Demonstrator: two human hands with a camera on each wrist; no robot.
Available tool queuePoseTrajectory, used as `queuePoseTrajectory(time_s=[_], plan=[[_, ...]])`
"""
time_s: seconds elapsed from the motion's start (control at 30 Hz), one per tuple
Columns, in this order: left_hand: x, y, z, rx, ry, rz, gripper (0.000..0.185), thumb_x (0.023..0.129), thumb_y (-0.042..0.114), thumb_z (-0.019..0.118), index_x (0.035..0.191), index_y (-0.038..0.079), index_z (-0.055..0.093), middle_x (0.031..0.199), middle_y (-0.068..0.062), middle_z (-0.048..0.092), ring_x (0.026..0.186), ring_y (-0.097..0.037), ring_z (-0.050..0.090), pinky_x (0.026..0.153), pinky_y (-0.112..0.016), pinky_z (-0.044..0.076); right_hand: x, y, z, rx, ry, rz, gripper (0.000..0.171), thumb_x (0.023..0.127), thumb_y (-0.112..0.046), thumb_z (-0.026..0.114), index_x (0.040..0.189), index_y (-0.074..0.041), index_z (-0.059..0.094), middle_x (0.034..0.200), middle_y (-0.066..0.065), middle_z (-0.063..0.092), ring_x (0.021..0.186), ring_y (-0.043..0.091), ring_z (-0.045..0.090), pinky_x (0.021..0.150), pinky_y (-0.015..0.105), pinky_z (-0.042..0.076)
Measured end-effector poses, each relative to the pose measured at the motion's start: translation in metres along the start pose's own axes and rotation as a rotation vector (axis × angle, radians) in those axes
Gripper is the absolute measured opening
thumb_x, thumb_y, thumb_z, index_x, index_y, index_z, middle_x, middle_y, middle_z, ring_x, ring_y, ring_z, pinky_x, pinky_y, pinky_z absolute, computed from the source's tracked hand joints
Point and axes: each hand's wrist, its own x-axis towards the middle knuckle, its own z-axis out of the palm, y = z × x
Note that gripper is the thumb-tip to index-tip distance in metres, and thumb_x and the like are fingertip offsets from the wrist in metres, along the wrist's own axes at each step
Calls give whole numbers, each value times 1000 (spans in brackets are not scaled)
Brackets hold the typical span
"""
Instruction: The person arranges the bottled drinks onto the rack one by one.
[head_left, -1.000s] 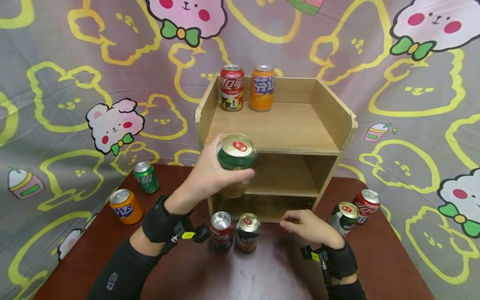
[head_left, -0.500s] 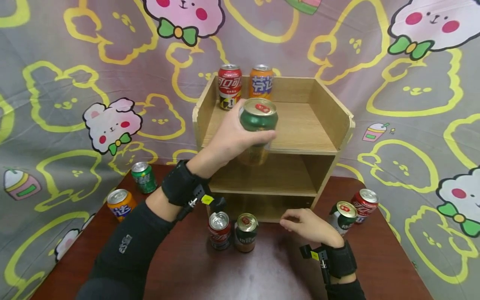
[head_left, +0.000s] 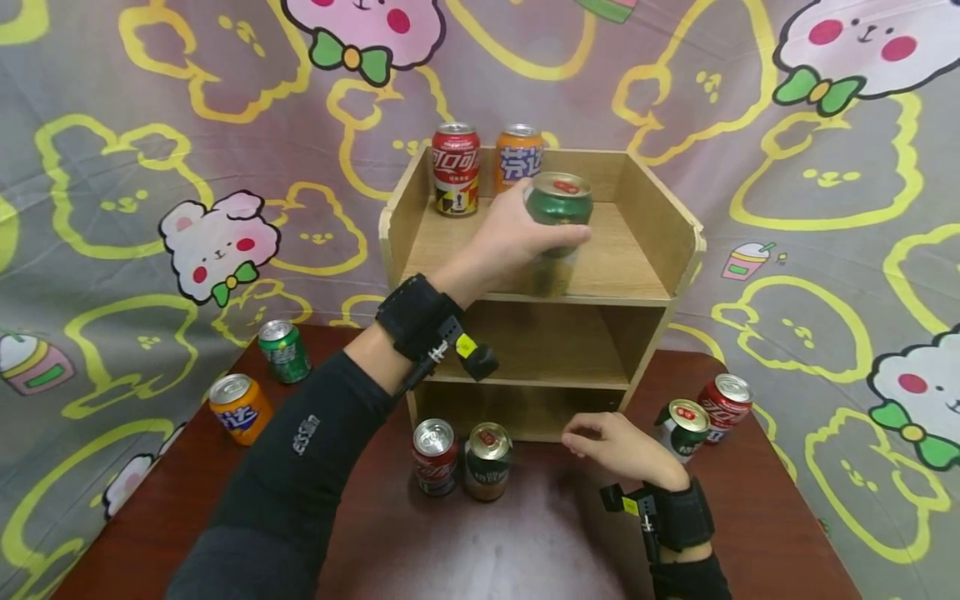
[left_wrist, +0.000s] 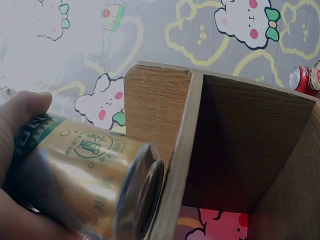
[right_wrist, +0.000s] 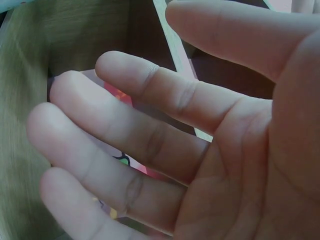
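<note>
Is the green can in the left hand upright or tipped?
Roughly upright: the green can shows its gold lid on top, gripped by the left hand over the top shelf.

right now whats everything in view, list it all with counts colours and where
green-and-gold can: 1, held over the top shelf
red can and orange can: 1 each, back left of the top shelf
wooden shelf unit: 1, light brown, back of the table
red can and green can: 1 each, on the table before the shelf unit
green can and orange can: 1 each, table's left
green can and red can: 1 each, table's right
table: 1, dark red-brown
backdrop cloth: 1, grey with cartoon bears
left hand: grips the green-and-gold can
right hand: holds nothing, low over the table
</note>
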Motion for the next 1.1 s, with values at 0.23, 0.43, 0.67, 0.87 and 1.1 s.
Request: queuePoseTrajectory(time_s=[0.23, 0.43, 0.67, 0.87, 1.1], plan=[[10, -6, -1, -34, -6, -19, 70, 75, 17, 81, 133, 7, 43, 116, -5, 58, 101, -17, 59, 84, -26, 48, 0, 3, 0, 0, -3, 20, 21, 96, -34, 54, 97, -16, 66, 79, -6, 60, 71, 9, 58, 64, 27, 48], [18, -8, -4, 31, -34, -15, 75, 75, 20, 82, 136, 8, 39, 117, -4, 55, 102, -17, 58, 80, -27, 50, 1, 5, 3, 6, -6, 22, 21, 96, -33, 55, 96, -16, 66, 78, -7, 60, 70, 8, 58, 63, 27, 48], [27, -4, -2, 213, -14, 35, 76, 75, 28, 81, 134, 9, 37, 116, -4, 53, 100, -16, 57, 79, -24, 49, 5, 3, 2, -2, -2, 8, 20, 96, -31, 55, 96, -15, 67, 78, -5, 60, 69, 8, 58, 62, 27, 48], [35, -3, 8, 350, 49, 46, 85, 72, 36, 82, 136, 9, 33, 117, -5, 52, 100, -16, 56, 77, -22, 48, 6, 1, 3, -11, -20, 14, 21, 97, -32, 54, 97, -15, 66, 78, -6, 60, 69, 8, 58, 62, 27, 47], [44, -4, 22, 432, 128, 80, 82, 71, 40, 81, 133, 12, 36, 115, -1, 54, 99, -13, 55, 79, -19, 46, 9, -1, 6, -5, -26, 6, 21, 97, -32, 54, 95, -15, 66, 77, -6, 60, 68, 8, 58, 61, 27, 47]])
